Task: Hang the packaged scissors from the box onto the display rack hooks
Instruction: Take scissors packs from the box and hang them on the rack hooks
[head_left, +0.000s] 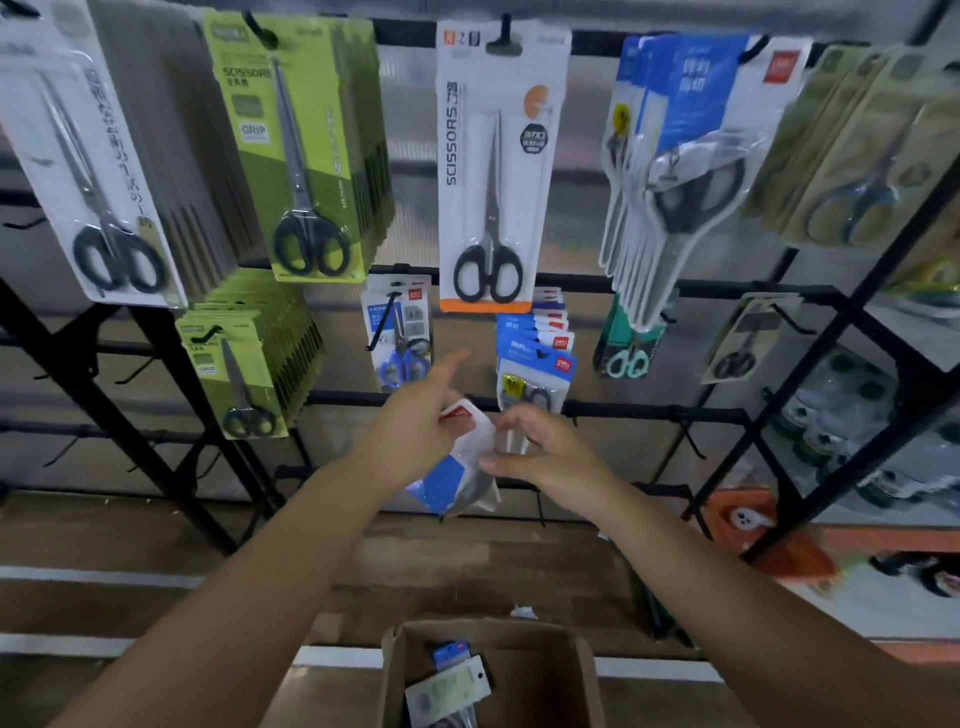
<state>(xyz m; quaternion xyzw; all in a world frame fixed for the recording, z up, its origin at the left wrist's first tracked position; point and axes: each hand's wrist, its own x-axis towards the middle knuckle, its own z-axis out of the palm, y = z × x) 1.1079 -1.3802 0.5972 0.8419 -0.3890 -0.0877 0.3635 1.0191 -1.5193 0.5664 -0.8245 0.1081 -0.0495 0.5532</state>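
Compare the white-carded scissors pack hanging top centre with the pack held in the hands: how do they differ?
The white-carded pack hangs upright from a hook; the held pack is tilted, gripped by the left hand and right hand, off any hook. The white-carded pack has an orange bottom strip; the held pack shows blue and red. The held pack is blurred. Both are clear-fronted.

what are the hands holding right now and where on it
Both hold one blue and white scissors package in front of the rack. The left hand grips its upper left edge near the red logo; the right hand pinches its right edge.
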